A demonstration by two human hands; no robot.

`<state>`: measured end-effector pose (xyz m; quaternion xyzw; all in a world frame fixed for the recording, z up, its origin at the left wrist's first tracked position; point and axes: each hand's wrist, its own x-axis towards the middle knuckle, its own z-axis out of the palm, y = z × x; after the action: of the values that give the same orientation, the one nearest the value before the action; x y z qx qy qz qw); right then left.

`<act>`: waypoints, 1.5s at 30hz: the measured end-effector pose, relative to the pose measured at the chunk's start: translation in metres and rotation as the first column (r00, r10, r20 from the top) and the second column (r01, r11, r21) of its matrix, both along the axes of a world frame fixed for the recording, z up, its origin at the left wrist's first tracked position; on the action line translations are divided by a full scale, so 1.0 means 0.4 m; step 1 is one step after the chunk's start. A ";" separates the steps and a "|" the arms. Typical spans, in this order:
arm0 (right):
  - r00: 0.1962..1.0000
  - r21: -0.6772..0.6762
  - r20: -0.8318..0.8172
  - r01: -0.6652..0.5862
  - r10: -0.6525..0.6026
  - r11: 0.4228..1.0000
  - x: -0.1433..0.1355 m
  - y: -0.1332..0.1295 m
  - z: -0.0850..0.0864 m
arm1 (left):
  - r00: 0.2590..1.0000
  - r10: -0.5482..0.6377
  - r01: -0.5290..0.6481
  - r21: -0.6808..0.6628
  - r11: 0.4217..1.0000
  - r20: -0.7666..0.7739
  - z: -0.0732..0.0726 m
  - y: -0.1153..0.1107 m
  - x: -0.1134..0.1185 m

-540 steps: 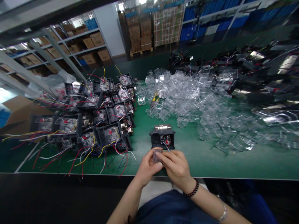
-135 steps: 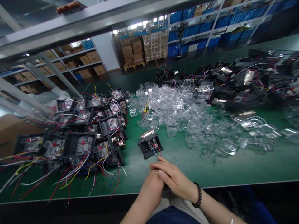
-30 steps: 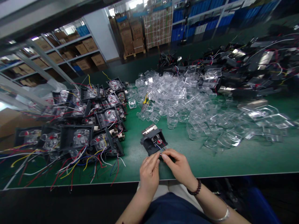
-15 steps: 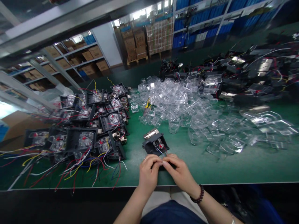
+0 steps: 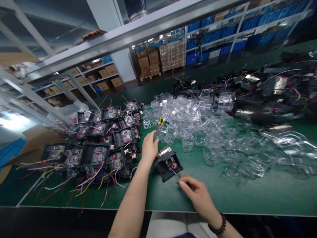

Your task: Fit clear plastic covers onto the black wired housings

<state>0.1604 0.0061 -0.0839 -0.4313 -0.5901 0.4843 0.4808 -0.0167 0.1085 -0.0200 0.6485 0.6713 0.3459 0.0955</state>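
Open housing [image 5: 165, 171], one, dark: lies on the worktop just beyond and to the left of the right grip, set at a slant, its open side up. Inside, a clear and red part [image 5: 172, 163].

Metal fitting [image 5: 164, 152], one, silver: along the far edge of the housing, just to the right of the left grip.

Thin wires [image 5: 176, 173], red and pale: run from the housing into the right grip.

Right hand [image 5: 196, 194], bare: grip closed, thumb and fingers pinching the wires near their ends. Bead bracelet [image 5: 221, 226], dark, at the wrist.

Left hand [image 5: 149, 147], bare: grip open and seen holding nothing, thumb apart from the fingers, palm side down, beside the metal fitting.

Yellow-handled tool [image 5: 160, 120], one: just beyond the left grip, at the near left edge of the covers; its lower end is too small to make out.

Clear plastic covers [image 5: 187, 112], many: a loose heap beyond both grips, spreading to the right.

Wired housings [image 5: 95, 155], many: rows and stacks to the left of the left grip, red, white, yellow and blue leads trailing toward the near edge.

Dark parts [image 5: 267, 86], a tangled pile: far right, beyond the right grip, with silver pieces and wires.

Worktop [image 5: 237, 198], green: beneath all of these.

Cardboard box [image 5: 37, 142], open: far to the left of the left grip.
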 end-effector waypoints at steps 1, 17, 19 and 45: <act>1.000 -0.009 -0.002 0.007 -0.007 1.000 -0.001 -0.001 -0.002 | 1.000 0.006 -0.007 -0.034 0.999 -0.013 -0.011 0.032 -0.004; 0.997 0.015 -0.025 0.070 -0.069 0.997 -0.001 0.000 0.007 | 0.869 0.027 0.039 -0.123 0.992 0.494 -0.005 -0.154 -0.006; 0.996 0.055 -0.028 0.085 -0.084 0.995 -0.002 -0.002 0.025 | 0.775 -0.045 0.140 -0.102 0.985 0.630 0.015 -0.225 0.003; 0.952 0.360 0.219 0.125 -0.214 0.925 -0.084 -0.032 0.057 | 0.514 -0.087 0.249 -0.052 0.967 0.853 -0.098 -0.357 0.043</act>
<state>0.1270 -0.0066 -0.0609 -0.4496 -0.6821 0.2714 0.5089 0.0004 -0.0342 -0.0590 0.4515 0.5014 0.5475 0.4950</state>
